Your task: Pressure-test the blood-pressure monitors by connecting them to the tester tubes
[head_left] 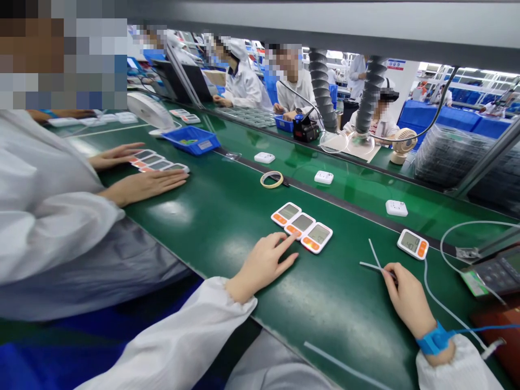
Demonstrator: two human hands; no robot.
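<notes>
Touching three meters [301,227], left hand [264,265] lies spread; right hand [408,298] pinches one tweezers [371,266].

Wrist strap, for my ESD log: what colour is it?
Blue; the wrist strap shows best in the head view.

Surface [227,216]: green, smooth, high gloss, mirroring the overhead lights. Three meters [302,227]: white and orange plastic casings, smooth, with dull grey screens. Thin white tool [371,260] pinched in the right hand [408,300]: smooth, plastic by appearance. Sleeve [179,341]: white cloth, matt. Wrist strap [436,338]: blue, cloth-like. Bin [190,140]: blue plastic, slight sheen.
</notes>
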